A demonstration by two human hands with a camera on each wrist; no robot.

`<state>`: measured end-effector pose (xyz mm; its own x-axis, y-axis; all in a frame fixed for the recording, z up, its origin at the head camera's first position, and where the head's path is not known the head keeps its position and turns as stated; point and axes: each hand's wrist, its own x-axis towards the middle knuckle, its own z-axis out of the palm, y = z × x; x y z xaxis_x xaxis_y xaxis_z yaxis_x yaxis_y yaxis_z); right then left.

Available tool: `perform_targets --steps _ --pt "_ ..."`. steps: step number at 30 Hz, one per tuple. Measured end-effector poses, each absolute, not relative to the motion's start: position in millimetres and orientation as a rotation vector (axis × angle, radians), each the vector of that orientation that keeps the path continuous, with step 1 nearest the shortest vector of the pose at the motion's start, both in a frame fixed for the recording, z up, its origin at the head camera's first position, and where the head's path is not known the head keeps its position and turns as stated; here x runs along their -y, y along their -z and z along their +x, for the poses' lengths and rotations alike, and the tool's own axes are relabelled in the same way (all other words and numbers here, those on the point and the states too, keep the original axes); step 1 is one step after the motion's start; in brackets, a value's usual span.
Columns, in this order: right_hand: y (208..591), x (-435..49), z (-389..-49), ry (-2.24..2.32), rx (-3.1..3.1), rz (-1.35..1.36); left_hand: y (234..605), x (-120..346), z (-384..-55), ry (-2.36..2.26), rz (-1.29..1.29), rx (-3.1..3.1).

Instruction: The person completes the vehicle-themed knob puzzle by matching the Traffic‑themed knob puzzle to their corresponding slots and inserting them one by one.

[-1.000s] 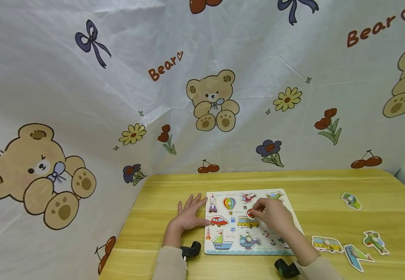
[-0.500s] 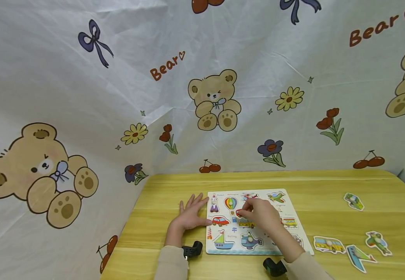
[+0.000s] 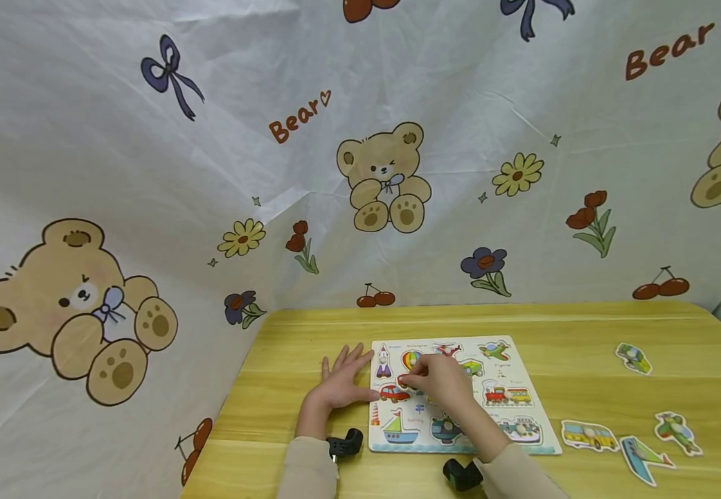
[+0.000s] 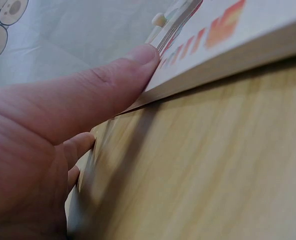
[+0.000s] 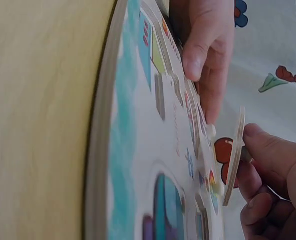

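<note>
My right hand (image 3: 444, 382) pinches a small red puzzle piece (image 3: 404, 381) over the left part of the vehicle puzzle board (image 3: 425, 445). In the right wrist view that piece (image 5: 235, 157) is seen edge-on, raised off the board, held by its back-facing knob between thumb and fingers. A red car picture (image 3: 394, 394) on the board lies just below the piece. My left hand (image 3: 337, 387) lies with spread fingers at the board's left side. Its thumb (image 4: 112, 82) touches the board's edge in the left wrist view.
To the right of the board lie loose pieces: a yellow bus (image 3: 589, 436), a sailboat (image 3: 645, 459), a green plane (image 3: 678, 433) and a green piece (image 3: 634, 358) farther back. A bear-print cloth (image 3: 310, 277) hangs behind the wooden table (image 3: 310, 329).
My right hand has moved left across the board with the red puzzle piece, uncovering the train and green truck pictures. My left hand has stayed at the board's left edge.
</note>
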<state>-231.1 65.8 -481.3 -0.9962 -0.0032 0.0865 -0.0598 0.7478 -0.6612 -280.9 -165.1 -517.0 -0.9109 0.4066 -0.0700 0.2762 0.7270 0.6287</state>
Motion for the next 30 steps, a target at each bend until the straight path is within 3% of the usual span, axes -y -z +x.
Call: perform_targets --steps 30 --pt "498.9 -26.9 -230.1 -0.982 2.884 0.065 515.0 163.7 -279.9 -0.901 0.554 -2.736"
